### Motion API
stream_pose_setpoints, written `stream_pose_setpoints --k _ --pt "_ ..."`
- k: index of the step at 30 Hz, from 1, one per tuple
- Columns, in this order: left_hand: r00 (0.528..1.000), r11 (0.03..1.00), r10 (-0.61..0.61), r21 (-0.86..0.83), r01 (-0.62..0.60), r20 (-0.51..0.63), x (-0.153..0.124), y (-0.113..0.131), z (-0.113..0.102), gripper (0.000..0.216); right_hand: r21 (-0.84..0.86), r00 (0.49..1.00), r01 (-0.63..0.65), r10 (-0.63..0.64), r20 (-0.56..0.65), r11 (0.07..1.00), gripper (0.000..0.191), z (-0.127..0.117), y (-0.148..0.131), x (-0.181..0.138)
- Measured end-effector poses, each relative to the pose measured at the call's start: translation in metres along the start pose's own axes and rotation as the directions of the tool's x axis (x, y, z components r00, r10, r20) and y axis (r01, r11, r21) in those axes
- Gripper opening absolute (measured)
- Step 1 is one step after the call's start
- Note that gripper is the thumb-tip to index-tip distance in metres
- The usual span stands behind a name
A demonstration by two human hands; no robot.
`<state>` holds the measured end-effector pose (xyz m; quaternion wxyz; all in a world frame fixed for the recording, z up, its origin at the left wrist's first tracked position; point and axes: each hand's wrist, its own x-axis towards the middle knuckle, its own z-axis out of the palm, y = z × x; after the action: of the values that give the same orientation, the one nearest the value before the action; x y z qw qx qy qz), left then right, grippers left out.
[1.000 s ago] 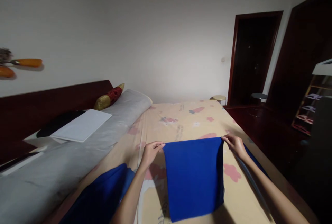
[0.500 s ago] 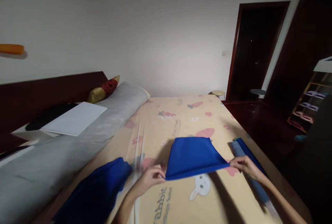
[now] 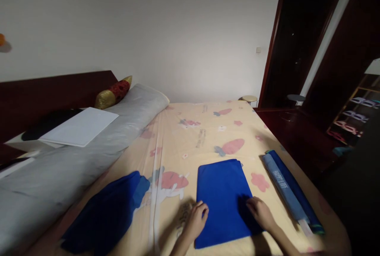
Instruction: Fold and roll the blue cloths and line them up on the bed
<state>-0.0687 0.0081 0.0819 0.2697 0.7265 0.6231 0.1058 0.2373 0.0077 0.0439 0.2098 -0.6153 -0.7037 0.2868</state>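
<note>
Bedroom w/ dim light; your bed [image 3: 208, 129] has a yellow cartoon-print sheet and fills most of the view. Nearest you, both hands lie on a folded blue cloth [image 3: 221, 192] that sits flat on the sheet, center-right. Left hand [image 3: 197, 220] rests at the cloth's near-left edge, fingers curled loosely, not gripping. Right hand [image 3: 261, 213] lies palm-down on the cloth's near-right part, fingers spread a bit, pressing flat. Just right of the cloth, apart from it, a blue roll [image 3: 289, 192] runs along the bed's right edge. Left of your arms, a blue pile [image 3: 108, 214] lies crumpled, well apart from the cloth. Farther left, a grey bolster [image 3: 89, 157] runs beside the headboard [image 3: 56, 90], w/ a white board [image 3: 78, 126] on it. At the back, a red-gold cushion [image 3: 114, 91], then a stool [image 3: 249, 99] by the dark doorway [image 3: 297, 42].
</note>
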Motion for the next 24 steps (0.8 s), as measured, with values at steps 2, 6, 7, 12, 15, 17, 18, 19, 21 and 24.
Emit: stream_pose_setpoints --k 2,6,7,12,15,17,18,19,21,24 --pt "0.997 1.0 0.012 0.021 -0.01 -0.082 0.008 0.017 0.033 0.051 -0.034 0.998 0.056 -0.057 -0.022 0.998 0.044 0.036 -0.023 0.005" --pt "0.963 0.958 0.214 0.227 -0.175 -0.161 0.01 0.018 0.097 0.055 -0.166 0.966 0.258 -0.252 0.058 0.952 0.051 0.097 -0.043 0.001" --pt "0.956 0.942 0.233 0.286 -0.175 -0.18 0.007 0.011 0.105 0.055 -0.208 0.964 0.265 -0.26 0.054 0.941 0.052 0.104 -0.038 -0.002" --pt "0.917 0.883 0.195 0.47 -0.009 -0.349 -0.018 -0.046 0.096 0.057 -0.344 0.981 0.045 -0.106 -0.16 0.938 0.057 0.091 0.031 -0.025" --pt "0.878 0.863 0.199 0.503 0.053 -0.435 -0.031 -0.073 0.082 0.058 -0.363 0.967 -0.025 -0.07 -0.247 0.931 0.056 0.07 0.066 -0.038" --pt "0.866 0.873 0.162 0.478 0.098 -0.474 -0.036 -0.078 0.074 0.057 -0.339 0.959 -0.048 -0.052 -0.279 0.94 0.051 0.054 0.074 -0.044" --pt "0.867 0.884 0.112 0.448 0.137 -0.486 -0.038 -0.077 0.069 0.057 -0.311 0.96 -0.064 -0.027 -0.28 0.948 0.048 0.047 0.075 -0.046" --pt "0.876 0.896 0.047 0.408 0.175 -0.48 -0.039 -0.073 0.064 0.058 -0.273 0.965 -0.097 0.024 -0.26 0.957 0.045 0.039 0.075 -0.047" --pt "0.919 0.914 -0.114 0.323 0.246 -0.377 -0.038 -0.062 0.052 0.058 -0.19 0.97 -0.215 0.187 -0.153 0.958 0.045 0.029 0.074 -0.048" --pt "0.949 0.922 -0.305 0.224 0.316 -0.083 -0.033 -0.045 0.034 0.054 -0.142 0.927 -0.371 0.374 -0.005 0.918 0.036 0.025 0.077 -0.048"
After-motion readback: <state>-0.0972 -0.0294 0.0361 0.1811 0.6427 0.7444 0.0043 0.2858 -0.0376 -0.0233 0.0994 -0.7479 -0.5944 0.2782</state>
